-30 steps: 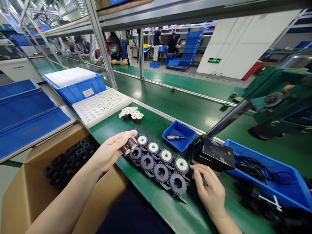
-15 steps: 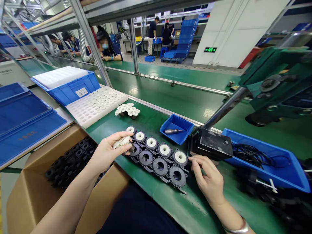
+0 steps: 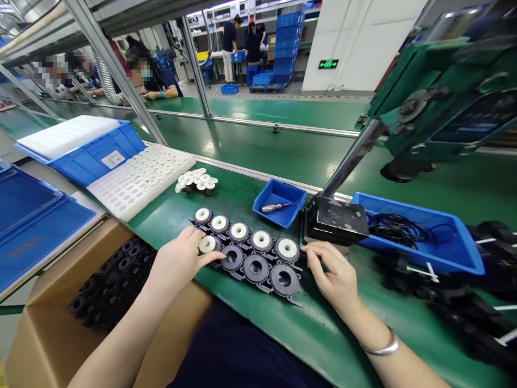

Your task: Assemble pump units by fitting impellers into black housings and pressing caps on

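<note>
Black round housings [image 3: 256, 268] lie side by side in two rows on the green bench. White rings [image 3: 261, 239] sit in all those of the back row. My left hand [image 3: 181, 256] curls around the leftmost front housing, thumb and fingers on either side of a white ring [image 3: 207, 244] there. Whether more rings are in its palm is hidden. My right hand [image 3: 333, 275] is beside the right end of the back row, index fingertip at the housing's edge, thumb apart, nothing visible in it. Loose white rings [image 3: 196, 180] lie piled behind the rows.
A white foam tray [image 3: 121, 196] of rings lies at left by a blue crate [image 3: 100, 156]. A small blue bin [image 3: 283, 218] holds a screwdriver [image 3: 277, 207]. To the right stand a green machine [image 3: 428, 108] and a blue bin [image 3: 456, 258] with black cable. Co-workers sit across the belt.
My left hand has lowered its white rings to the leftmost front housing, where one ring now shows. My right hand stays by the row's right end. The whole view has shifted.
</note>
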Available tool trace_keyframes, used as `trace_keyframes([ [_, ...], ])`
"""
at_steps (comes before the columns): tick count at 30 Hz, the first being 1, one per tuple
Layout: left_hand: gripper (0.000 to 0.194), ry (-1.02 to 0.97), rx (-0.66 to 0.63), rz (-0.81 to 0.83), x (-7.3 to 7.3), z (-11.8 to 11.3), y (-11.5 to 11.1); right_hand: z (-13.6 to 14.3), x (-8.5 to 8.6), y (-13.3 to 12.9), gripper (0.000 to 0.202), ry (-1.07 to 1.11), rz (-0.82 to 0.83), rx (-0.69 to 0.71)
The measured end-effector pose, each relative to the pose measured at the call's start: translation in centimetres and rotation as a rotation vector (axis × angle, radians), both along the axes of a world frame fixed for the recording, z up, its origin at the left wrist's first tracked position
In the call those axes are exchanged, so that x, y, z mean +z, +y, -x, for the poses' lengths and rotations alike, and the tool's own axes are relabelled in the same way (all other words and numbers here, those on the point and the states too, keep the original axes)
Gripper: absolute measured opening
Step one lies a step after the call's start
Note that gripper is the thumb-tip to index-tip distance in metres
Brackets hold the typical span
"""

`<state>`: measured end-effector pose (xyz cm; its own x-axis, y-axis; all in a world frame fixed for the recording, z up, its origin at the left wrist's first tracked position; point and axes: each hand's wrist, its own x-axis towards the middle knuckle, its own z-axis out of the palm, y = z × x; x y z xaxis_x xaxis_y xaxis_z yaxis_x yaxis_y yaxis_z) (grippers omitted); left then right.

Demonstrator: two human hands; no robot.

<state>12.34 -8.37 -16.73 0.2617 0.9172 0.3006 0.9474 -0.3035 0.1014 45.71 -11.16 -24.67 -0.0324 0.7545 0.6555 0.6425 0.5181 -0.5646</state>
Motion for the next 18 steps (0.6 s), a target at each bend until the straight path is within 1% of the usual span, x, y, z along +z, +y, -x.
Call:
trace_keyframes([
  [1,0.050,0.004,0.008,-0.025,0.4,-0.1,-0.2,0.0,0.0,0.0,0.013,0.004,0.001,0.001],
  [2,0.048,-0.036,0.005,-0.049,0.9,-0.3,-0.3,0.0,0.0,0.0,0.013,0.007,0.003,0.001],
  [4,0.037,-0.229,-0.029,-0.044,1.4,-1.3,-0.3,0.1,0.0,0.0,0.013,0.011,0.011,-0.001],
  [6,0.030,-0.476,-0.091,0.089,1.2,-2.8,-0.2,0.1,0.0,0.0,0.014,0.020,0.015,-0.007],
  [7,0.029,-0.565,-0.123,0.169,0.7,-3.7,-0.1,0.1,0.0,0.0,0.014,0.023,0.016,-0.008],
  [8,0.028,-0.611,-0.151,0.237,0.1,-4.5,0.0,0.1,0.0,0.0,0.014,0.026,0.014,-0.007],
  [10,0.027,-0.593,-0.220,0.295,-1.3,-5.9,-0.1,0.0,-0.1,0.0,0.013,0.025,0.007,0.000],
  [12,0.027,-0.497,-0.280,0.264,-2.4,-6.6,-0.4,-0.1,-0.1,-0.1,0.013,0.021,0.001,0.007],
  [13,0.027,-0.439,-0.292,0.231,-2.6,-6.6,-0.6,-0.1,0.0,-0.1,0.013,0.021,-0.001,0.008],
  [15,0.030,-0.333,-0.289,0.138,-2.2,-6.1,-0.8,-0.1,0.1,-0.1,0.014,0.024,-0.003,0.008],
  [17,0.033,-0.274,-0.277,0.032,-0.8,-4.8,0.0,-0.1,0.2,0.0,0.014,0.026,-0.006,0.007],
  [18,0.033,-0.271,-0.272,-0.023,0.0,-3.9,0.9,-0.1,0.2,0.0,0.014,0.025,-0.009,0.006],
])
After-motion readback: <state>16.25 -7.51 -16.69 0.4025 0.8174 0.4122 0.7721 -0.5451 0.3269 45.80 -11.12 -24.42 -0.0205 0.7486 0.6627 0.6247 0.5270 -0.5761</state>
